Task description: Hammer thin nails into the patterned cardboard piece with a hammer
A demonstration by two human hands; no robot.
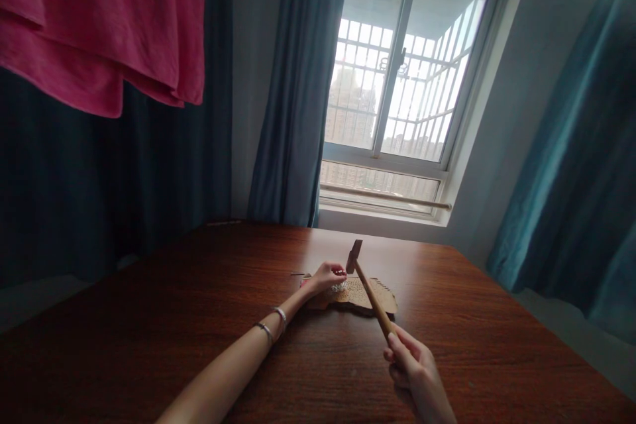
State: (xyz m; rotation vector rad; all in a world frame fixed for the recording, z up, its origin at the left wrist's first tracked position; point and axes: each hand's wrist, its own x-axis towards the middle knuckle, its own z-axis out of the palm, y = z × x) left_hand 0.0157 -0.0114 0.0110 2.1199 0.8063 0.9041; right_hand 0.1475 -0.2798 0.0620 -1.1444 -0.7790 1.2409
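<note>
My right hand is closed round the wooden handle of a small hammer, whose metal head is raised just above a flat wooden board on the table. My left hand, with two bangles on the wrist, rests at the board's left end. Its fingers pinch something small and pale that I cannot make out, right beside the hammer head.
The board lies near the middle of a dark brown wooden table. A thin small item lies left of the board. Behind are a window, blue curtains, and a pink cloth hanging at the top left.
</note>
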